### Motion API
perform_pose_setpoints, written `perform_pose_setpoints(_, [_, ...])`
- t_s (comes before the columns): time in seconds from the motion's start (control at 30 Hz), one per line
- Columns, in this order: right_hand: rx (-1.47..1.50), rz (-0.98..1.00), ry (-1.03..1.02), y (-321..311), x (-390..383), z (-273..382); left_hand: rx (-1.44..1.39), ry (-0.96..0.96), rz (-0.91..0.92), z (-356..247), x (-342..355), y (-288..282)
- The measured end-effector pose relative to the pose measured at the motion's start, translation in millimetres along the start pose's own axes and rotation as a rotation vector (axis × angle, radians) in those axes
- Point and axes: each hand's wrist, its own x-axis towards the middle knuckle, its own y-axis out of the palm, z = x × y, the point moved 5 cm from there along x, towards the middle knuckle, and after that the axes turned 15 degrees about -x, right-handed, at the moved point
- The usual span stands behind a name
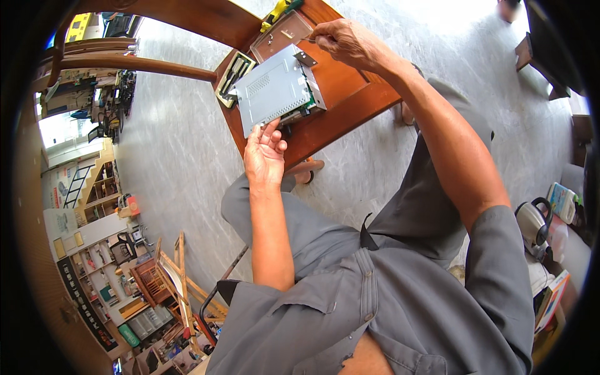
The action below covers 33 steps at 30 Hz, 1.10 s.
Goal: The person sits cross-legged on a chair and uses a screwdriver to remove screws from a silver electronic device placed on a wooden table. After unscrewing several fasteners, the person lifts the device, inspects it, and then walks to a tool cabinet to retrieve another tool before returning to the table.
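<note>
A flat grey metal-cased electronic unit lies tilted on a reddish-brown wooden chair seat. A green circuit board edge shows at its open right side. My left hand is palm up, its fingers closed on the unit's near edge. Beyond the unit's far right corner, my right hand pinches a thin metal piece, too small to name. That piece points toward a shallow clear tray holding a few small parts. Left of the unit sits a pale case with dark slim tools in it.
Yellow-and-black handled pliers lie at the seat's far edge. The chair's wooden rail runs out to the left. Grey floor surrounds the chair. Cluttered shelves stand at left, and an electric kettle is at right.
</note>
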Motion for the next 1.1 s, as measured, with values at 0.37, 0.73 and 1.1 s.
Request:
perform_pose_setpoints(0.37, [-0.124, 0.205, -0.165, -5.6, 29.5, 13.1, -0.074, -0.039, 0.061, 3.5, -9.1, -3.4])
perform_pose_setpoints(0.73, [-0.145, 0.395, -0.003, -26.8, 14.8, 7.2, -0.082, -0.047, 0.03, 4.6, -10.5, -0.8])
perform_pose_setpoints(1.1, [-0.109, 0.138, 0.01, 16.6, -19.3, 20.9, -0.092, -0.048, 0.07, 3.8, -0.7, -3.8])
